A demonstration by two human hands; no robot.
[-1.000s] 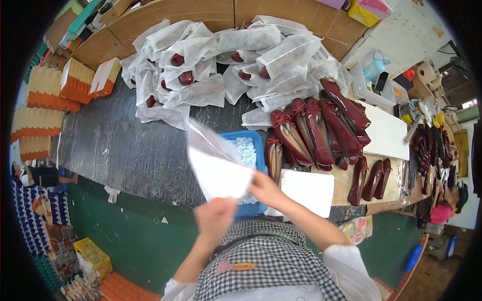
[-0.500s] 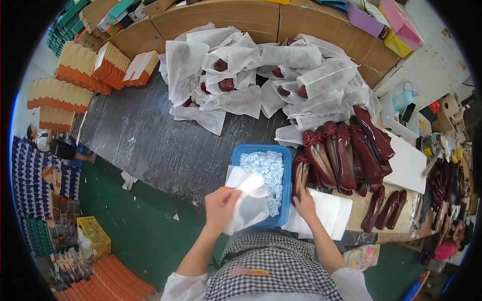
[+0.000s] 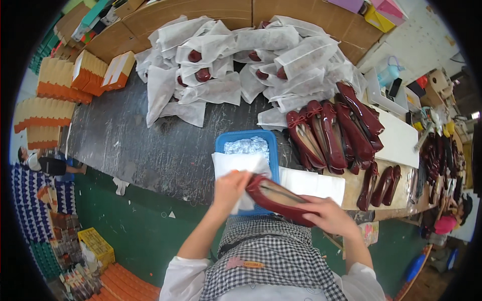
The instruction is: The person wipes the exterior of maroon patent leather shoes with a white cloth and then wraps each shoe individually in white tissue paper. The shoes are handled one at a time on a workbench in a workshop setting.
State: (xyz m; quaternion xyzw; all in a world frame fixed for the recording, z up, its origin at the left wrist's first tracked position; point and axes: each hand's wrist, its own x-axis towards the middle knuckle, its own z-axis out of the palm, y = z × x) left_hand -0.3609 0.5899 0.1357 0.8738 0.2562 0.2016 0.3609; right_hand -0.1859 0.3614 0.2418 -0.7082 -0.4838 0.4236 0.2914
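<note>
My right hand grips a glossy dark red flat shoe by its heel end, toe pointing left. My left hand holds a white fabric bag at the shoe's toe, just over the blue tray that holds small clear packets. A row of matching dark red shoes lies on the table to the right of the tray.
A heap of white bags with shoes inside covers the far side of the dark table. White sheets lie beside the tray. Orange boxes stack at the left, more shoes at the right edge.
My right hand has picked up a dark red shoe from the row and brought it in front of me. My left hand has brought the white bag to its toe.
</note>
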